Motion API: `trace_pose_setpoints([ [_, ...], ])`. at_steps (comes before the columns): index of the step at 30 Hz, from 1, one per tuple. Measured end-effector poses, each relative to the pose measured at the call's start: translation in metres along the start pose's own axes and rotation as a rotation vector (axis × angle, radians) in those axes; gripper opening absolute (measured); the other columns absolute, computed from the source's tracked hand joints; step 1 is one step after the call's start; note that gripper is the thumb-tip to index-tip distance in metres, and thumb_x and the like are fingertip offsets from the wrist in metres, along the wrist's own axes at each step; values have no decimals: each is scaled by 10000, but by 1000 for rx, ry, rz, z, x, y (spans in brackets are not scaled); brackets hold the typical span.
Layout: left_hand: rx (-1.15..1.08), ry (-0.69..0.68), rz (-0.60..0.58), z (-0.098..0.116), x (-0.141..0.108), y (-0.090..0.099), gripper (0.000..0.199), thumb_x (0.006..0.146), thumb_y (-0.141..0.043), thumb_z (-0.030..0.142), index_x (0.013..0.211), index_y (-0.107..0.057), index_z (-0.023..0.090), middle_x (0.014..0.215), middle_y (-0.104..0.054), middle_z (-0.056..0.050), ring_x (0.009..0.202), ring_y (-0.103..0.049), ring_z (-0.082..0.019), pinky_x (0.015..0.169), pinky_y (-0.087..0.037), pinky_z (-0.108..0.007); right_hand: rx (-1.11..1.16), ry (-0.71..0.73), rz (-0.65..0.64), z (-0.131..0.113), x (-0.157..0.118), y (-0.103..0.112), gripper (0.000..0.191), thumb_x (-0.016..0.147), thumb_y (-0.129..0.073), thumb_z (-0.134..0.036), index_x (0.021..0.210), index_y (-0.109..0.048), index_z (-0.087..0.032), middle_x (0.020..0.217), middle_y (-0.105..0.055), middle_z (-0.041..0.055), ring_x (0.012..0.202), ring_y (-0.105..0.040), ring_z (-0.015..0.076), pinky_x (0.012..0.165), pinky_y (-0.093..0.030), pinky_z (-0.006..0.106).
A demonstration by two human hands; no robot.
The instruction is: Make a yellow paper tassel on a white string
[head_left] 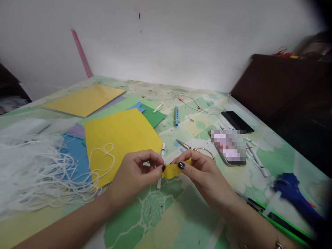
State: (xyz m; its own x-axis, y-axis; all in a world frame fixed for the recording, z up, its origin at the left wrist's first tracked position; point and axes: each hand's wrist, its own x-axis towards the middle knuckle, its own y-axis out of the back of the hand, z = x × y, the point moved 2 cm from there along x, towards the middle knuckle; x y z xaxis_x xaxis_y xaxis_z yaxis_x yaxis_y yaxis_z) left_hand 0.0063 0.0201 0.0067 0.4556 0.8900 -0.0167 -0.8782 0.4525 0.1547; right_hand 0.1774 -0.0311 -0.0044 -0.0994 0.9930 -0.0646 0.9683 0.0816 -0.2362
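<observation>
A small strip of yellow paper point(172, 171) with a fringed or crinkled lower edge is stretched between my hands above the table. My left hand point(144, 169) pinches its left end between thumb and finger. At the other end my right hand point(198, 167) grips it, the thumb lying over the front. Beneath the strip, partly covered, a white marker point(163, 155) lies on the table. Scissors point(185, 144) with gold handles rest just beyond my right hand. A large yellow sheet point(119, 138) lies beyond my left hand.
A heap of white string point(38, 173) spreads at the left. On the right lie a phone point(230, 148), several markers point(255, 157), a blue glue gun point(290, 190) and a green cutter point(285, 221). A blue paper tube point(176, 116) sits farther back, near a white cord point(192, 100).
</observation>
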Motion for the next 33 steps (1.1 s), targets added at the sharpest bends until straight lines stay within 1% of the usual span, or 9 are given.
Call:
trace_pose_setpoints([
  [4, 1, 73, -21, -3, 0, -1, 56, 661, -630, 202, 686, -634, 152, 625, -567, 8, 558, -501, -105, 504, -409, -197, -28, 39, 6, -2, -1, -4, 71, 826, -672, -262, 833, -658, -193, 832, -650, 12, 780, -594, 107, 706, -473, 216],
  [6, 6, 89, -22, -2, 0, -2, 54, 659, -626, 202, 683, -630, 154, 617, -562, 11, 545, -497, -102, 492, -402, -194, -14, 45, 27, -4, -1, -5, 79, 791, -700, -238, 833, -651, -192, 842, -653, 12, 791, -603, 107, 709, -485, 210],
  [10, 70, 83, -21, -1, -1, -4, 49, 667, -616, 211, 666, -631, 164, 612, -562, 6, 557, -485, -110, 499, -393, -201, 0, 34, 26, -3, 0, -7, 175, 712, -745, -174, 835, -621, -193, 837, -652, 8, 777, -610, 110, 702, -500, 219],
  [12, 113, 76, -27, -2, -1, -5, 55, 672, -608, 217, 667, -634, 169, 608, -566, 5, 549, -475, -112, 497, -386, -208, -25, 33, 14, -2, 0, -7, 172, 710, -728, -152, 832, -613, -190, 829, -654, 13, 776, -613, 118, 707, -500, 234],
  [17, 168, 72, -32, -4, -1, -7, 76, 673, -583, 229, 671, -635, 174, 597, -561, 3, 532, -471, -116, 486, -382, -219, -104, 37, 32, -2, 0, -8, 168, 713, -688, -118, 838, -599, -187, 815, -657, 10, 787, -624, 126, 734, -500, 257],
  [24, 205, 66, -20, -4, -3, -7, 84, 677, -573, 225, 678, -640, 176, 616, -596, -10, 558, -523, -131, 486, -392, -217, -164, 68, 19, -2, -3, -9, 152, 744, -666, -139, 870, -597, -188, 834, -655, 15, 801, -616, 130, 749, -498, 267],
  [27, 211, 60, -17, -5, -2, -8, 83, 679, -578, 225, 681, -643, 174, 629, -616, -17, 562, -537, -134, 484, -397, -217, -214, 91, 51, -1, -4, -10, 164, 738, -659, -137, 875, -589, -197, 834, -643, 13, 800, -614, 136, 747, -502, 274],
  [33, 189, 55, -14, -4, -4, -11, 60, 673, -588, 223, 662, -626, 178, 620, -610, -16, 589, -562, -149, 500, -419, -222, -376, 153, 109, -1, -8, -13, 256, 697, -639, -87, 907, -577, -218, 820, -631, -3, 775, -608, 136, 710, -507, 264],
])
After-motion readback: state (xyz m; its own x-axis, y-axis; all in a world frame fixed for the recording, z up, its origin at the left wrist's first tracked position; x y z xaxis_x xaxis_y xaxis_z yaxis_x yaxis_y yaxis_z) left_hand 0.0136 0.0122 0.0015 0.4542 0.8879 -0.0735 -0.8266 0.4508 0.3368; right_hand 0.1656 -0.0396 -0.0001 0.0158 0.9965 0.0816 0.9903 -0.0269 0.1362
